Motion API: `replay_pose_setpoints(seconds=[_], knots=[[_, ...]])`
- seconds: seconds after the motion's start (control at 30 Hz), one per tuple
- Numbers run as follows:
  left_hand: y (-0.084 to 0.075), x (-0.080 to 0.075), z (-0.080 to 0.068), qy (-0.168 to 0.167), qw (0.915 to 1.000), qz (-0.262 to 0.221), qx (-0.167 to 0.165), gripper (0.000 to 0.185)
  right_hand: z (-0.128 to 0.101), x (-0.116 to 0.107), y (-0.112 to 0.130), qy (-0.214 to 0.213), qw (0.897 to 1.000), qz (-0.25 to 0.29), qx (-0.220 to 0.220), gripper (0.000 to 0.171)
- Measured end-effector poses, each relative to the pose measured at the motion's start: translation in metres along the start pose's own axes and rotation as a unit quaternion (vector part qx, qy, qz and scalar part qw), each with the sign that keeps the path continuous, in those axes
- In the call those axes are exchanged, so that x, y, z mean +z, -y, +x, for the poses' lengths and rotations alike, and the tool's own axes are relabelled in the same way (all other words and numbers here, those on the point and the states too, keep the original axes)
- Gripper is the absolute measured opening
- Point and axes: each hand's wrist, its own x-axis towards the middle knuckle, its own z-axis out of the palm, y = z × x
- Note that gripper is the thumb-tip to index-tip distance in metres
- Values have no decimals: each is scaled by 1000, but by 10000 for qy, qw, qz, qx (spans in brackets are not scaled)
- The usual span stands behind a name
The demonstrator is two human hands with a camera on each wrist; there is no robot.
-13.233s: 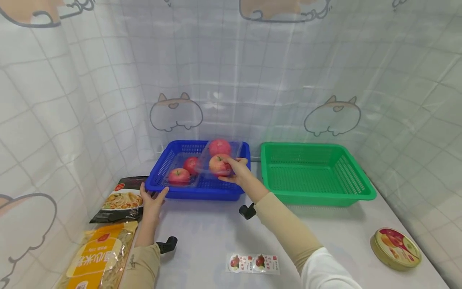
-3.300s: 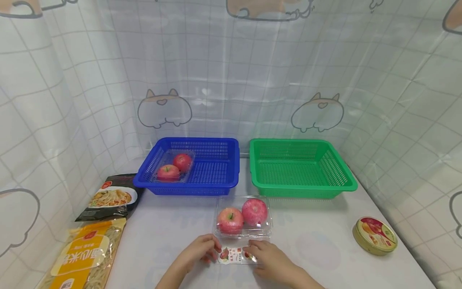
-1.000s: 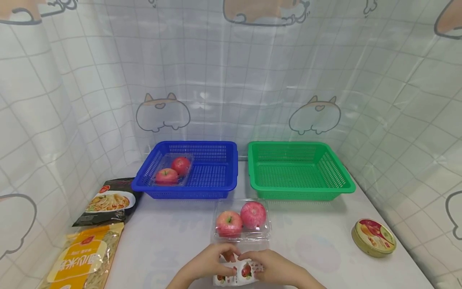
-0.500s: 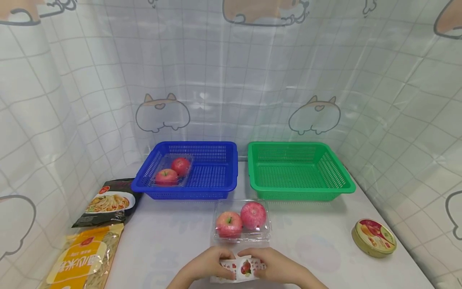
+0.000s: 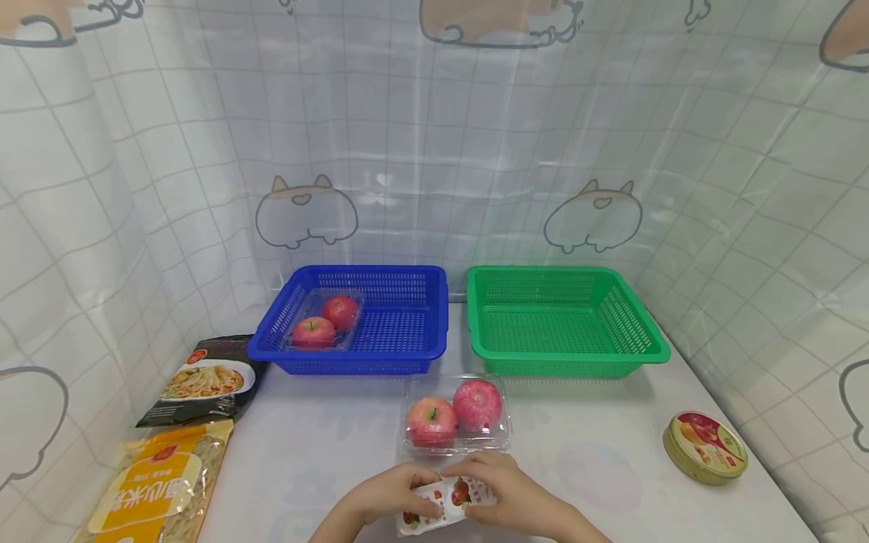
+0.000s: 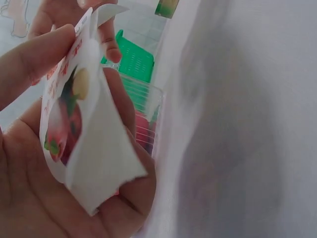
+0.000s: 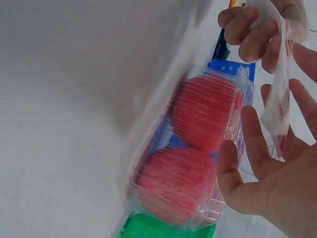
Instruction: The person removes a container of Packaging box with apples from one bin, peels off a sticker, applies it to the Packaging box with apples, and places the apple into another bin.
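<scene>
While hands (image 5: 444,494) pinch label (image 5: 448,501); clamshell (image 5: 456,445) holds apples (image 5: 453,413).

The near middle of the white table (image 5: 326,452) is taken up by the left hand (image 5: 390,494) and the right hand (image 5: 502,494), between which a label sheet (image 5: 444,504) is held. Passage straight ahead is blocked by the clear apple box (image 5: 456,413), just beyond the fingertips. Behind it, the back edge is closed off by the blue basket (image 5: 407,351) and the green basket (image 5: 563,366) (only a narrow gap is left between them). The left margin is occupied by two noodle packets (image 5: 197,385), the far right by a round tin (image 5: 706,446). Bare tabletop is left open between the box and the tin, and between the box and the packets.
</scene>
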Motion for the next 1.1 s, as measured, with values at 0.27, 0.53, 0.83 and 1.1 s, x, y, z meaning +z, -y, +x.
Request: replay_pose_setpoints(seconds=[0.27, 0.53, 0.83, 1.1], knots=[[-1, 1, 1, 216, 9997, -151, 2, 31, 1, 2, 2, -318, 9987, -257, -309, 42], [1, 2, 2, 259, 9995, -157, -27, 32, 2, 5, 0, -694, 9931, -591, -743, 33], [-1, 2, 2, 415, 9987, -280, -121, 32, 3, 4, 2, -603, 9931, -798, -615, 39], [-4, 4, 1, 508, 9981, -251, -247, 30, 4, 6, 2, -709, 9923, -791, -635, 32]])
